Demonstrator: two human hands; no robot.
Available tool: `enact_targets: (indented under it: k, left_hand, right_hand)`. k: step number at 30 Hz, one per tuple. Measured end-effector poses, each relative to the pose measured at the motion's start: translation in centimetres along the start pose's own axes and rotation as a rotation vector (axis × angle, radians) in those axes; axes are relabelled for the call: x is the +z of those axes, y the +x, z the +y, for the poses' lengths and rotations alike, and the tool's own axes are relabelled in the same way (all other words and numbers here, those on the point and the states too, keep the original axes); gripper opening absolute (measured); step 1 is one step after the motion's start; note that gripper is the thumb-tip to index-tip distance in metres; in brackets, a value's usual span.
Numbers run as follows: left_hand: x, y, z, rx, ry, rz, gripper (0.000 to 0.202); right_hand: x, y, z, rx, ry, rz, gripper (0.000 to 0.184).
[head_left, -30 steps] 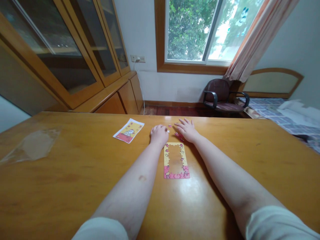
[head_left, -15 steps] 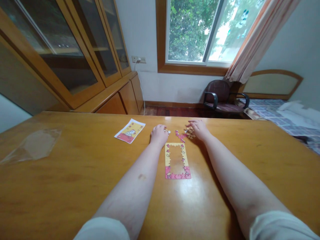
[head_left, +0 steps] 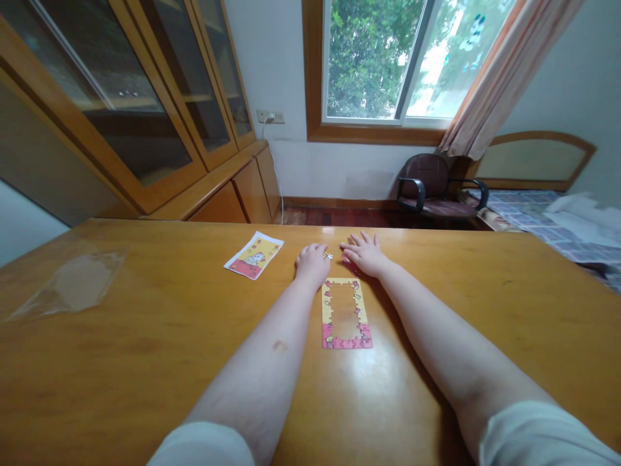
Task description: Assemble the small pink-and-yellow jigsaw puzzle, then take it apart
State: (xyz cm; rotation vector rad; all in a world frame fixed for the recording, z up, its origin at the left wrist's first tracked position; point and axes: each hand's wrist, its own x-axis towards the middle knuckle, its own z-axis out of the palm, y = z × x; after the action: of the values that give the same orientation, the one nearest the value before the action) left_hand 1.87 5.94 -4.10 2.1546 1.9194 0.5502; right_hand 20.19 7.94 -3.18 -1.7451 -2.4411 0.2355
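Loose puzzle pieces [head_left: 345, 260] lie partly under the flat right hand [head_left: 366, 255].

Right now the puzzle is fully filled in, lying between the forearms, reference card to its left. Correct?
Not quite. The head view shows only the border of the puzzle assembled; its middle is bare table. It does lie between the forearms, with the reference card to its left.

Just on the near side of the left hand [head_left: 313, 262] and right hand [head_left: 367, 254], the rectangular cardboard jigsaw frame [head_left: 346, 313] is yellow with small pink motifs and a pink near band. Loose jigsaw pieces [head_left: 345, 259] under the right hand show pink. The paper picture card [head_left: 253, 255] left of the left hand is yellow over red with a white figure. The glossy wooden table [head_left: 145, 336] is honey-orange.
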Motion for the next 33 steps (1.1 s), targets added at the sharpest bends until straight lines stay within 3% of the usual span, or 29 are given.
enact_targets:
  k: [3,6,10,13,20,27,30,33]
  left_hand:
    - [0.4,-0.2,0.0,0.054,0.064,-0.053,0.049]
    - [0.6,-0.3,0.0,0.071,0.088,-0.102,0.047]
    - [0.4,-0.2,0.1,0.067,0.047,-0.076,0.036]
    - [0.3,-0.2,0.1,0.066,0.008,-0.040,0.028]
    - [0.6,0.2,-0.1,0.076,-0.051,-0.033,0.018]
    - [0.9,0.5,-0.4,0.105,-0.050,-0.036,0.016]
    - [0.9,0.5,-0.4,0.110,-0.055,-0.044,0.014]
    - [0.8,0.6,-0.3,0.113,-0.067,-0.043,0.016]
  right_hand:
    - [-0.5,0.0,0.2,-0.112,0.048,0.004,0.049]
    - [-1.2,-0.7,2.8,0.022,0.108,0.131,0.051]
    - [-0.7,-1.5,5.7,0.151,0.112,-0.031,0.065]
    - [0.3,-1.2,5.7,0.080,0.021,-0.116,0.074]
    - [1.2,0.0,5.1,0.018,-0.033,-0.027,0.052]
    - [1.2,2.0,4.9,-0.033,-0.021,0.004,0.050]
    - [1.3,2.9,5.2,-0.062,0.080,0.016,0.050]
    - [1.5,3.1,6.4,-0.005,0.326,0.138,0.050]
